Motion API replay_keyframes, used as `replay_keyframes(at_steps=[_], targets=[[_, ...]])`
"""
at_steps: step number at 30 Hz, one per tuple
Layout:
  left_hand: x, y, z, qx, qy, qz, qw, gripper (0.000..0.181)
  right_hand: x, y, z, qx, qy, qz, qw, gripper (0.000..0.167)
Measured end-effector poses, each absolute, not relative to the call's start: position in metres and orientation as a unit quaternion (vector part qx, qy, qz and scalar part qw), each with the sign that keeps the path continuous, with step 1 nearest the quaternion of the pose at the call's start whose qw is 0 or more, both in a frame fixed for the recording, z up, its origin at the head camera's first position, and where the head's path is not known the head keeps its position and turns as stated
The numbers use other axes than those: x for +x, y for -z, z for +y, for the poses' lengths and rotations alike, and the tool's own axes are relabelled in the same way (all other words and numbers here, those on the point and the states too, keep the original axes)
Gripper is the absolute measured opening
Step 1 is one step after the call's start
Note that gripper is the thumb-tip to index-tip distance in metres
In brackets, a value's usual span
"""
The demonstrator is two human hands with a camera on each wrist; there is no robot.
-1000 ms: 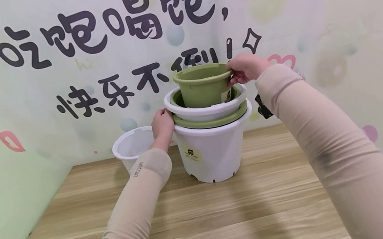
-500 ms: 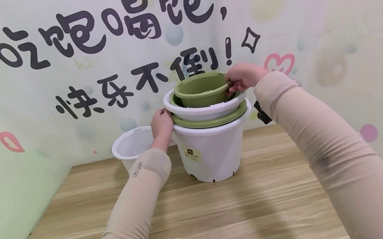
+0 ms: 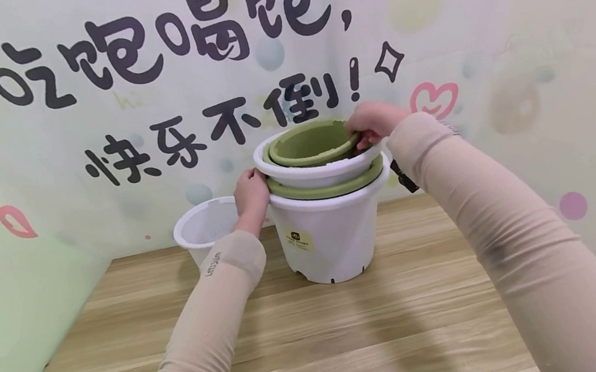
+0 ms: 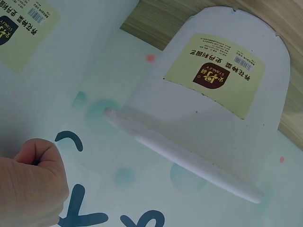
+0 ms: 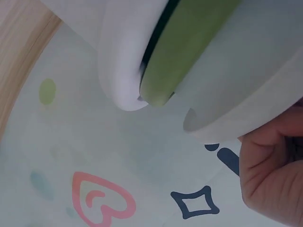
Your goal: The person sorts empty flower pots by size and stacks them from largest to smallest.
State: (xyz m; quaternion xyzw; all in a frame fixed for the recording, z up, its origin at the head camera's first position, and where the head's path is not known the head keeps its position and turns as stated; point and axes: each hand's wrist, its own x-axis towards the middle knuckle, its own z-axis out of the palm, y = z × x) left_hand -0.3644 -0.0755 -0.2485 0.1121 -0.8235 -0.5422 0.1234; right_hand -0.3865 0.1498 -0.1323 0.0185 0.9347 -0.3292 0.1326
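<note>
A stack of nested flowerpots stands upright on the table. At its base is a large white flowerpot [image 3: 332, 237] with a yellowish label. Above it show a green rim [image 3: 326, 192], a white flowerpot rim [image 3: 318, 172] and, inside, another green rim. My right hand [image 3: 376, 122] pinches the right edge of the small green flowerpot [image 3: 312, 144], sunk low within the top of the stack. My left hand [image 3: 252, 193] grips the stack's left side at the large white flowerpot's rim, its fingertips hidden. In the right wrist view, my right hand [image 5: 274, 165] is beside the upper white rim [image 5: 255, 109].
A smaller white flowerpot [image 3: 207, 222] stands left of the stack, partly behind my left forearm; its label [image 4: 215, 75] faces the left wrist camera. The wood-grain table [image 3: 317, 345] ends against a printed wall sheet [image 3: 154, 104] close behind the pots.
My right hand has lowered the small green flowerpot into the top of the stack, so its rim sits nearly level with the rims around it. The left hand has stayed in place.
</note>
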Motion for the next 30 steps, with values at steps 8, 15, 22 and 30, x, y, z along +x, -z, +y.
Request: replay_keyframes(at_steps=[8,15,22,30], targets=[[-0.364,0.248,-0.075,0.109,0.546,-0.821,0.125,0.045,-0.386,0.141,0.144,-0.038,0.146,0.989,0.013,0.01],[-0.363,0.247,-0.073,0.103,0.546,-0.822,0.128,0.045,-0.382,0.143,0.144,-0.059,0.021,0.998,-0.013,0.019],[-0.364,0.247,-0.073,0.106,0.545,-0.822,0.125,0.045,-0.377,0.143,0.139,-0.081,-0.054,0.995,-0.015,0.018],[-0.365,0.248,-0.076,0.102,0.542,-0.824,0.132,0.045,-0.376,0.142,0.136,-0.087,-0.062,0.994,-0.005,0.018]])
